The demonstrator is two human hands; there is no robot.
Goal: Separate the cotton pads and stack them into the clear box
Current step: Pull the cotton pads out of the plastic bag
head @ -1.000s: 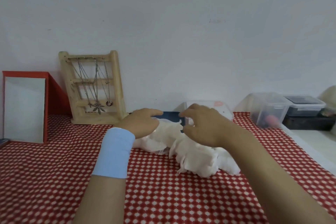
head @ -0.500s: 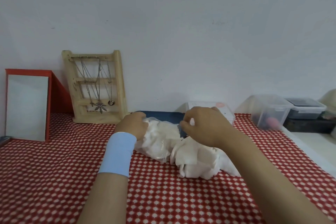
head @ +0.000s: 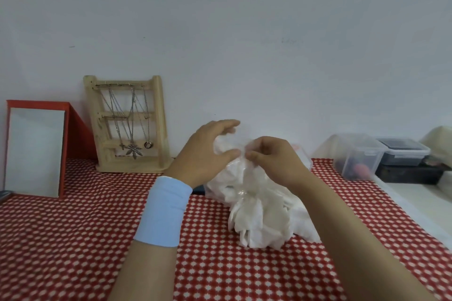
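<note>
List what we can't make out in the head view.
Head view only:
- Clear plastic box: mostly behind the right hand; contents and lid state unseen.
- Dark blue flat item: only a sliver shows, the rest is behind the wrist of the left hand.
- White cotton pads in clear wrap: bunched together, count untellable.
- Clear lidded tub, far right: contents too blurred.
</note>
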